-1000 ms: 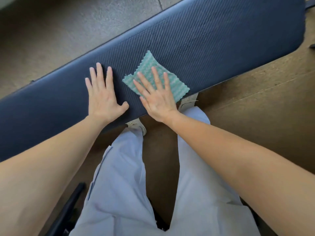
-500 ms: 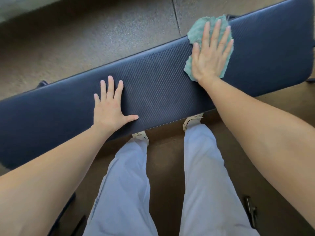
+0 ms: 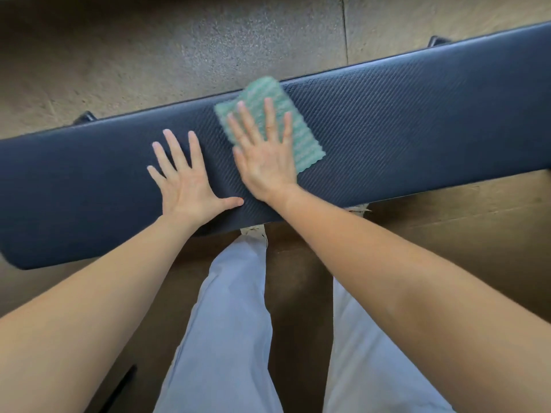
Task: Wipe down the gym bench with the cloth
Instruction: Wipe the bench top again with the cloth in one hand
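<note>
the thin, limp teal waffle-weave cloth [image 3: 293,135] should bunch easily, so the right hand [image 3: 266,162] pins it flat, fingers spread, to the dark blue textured padded counter [image 3: 417,120].

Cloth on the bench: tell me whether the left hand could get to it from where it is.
Probably yes. The left hand lies flat on the bench right beside the right hand, which presses the cloth. Only the right hand covers part of it; the cloth's far end lies bare.
</note>
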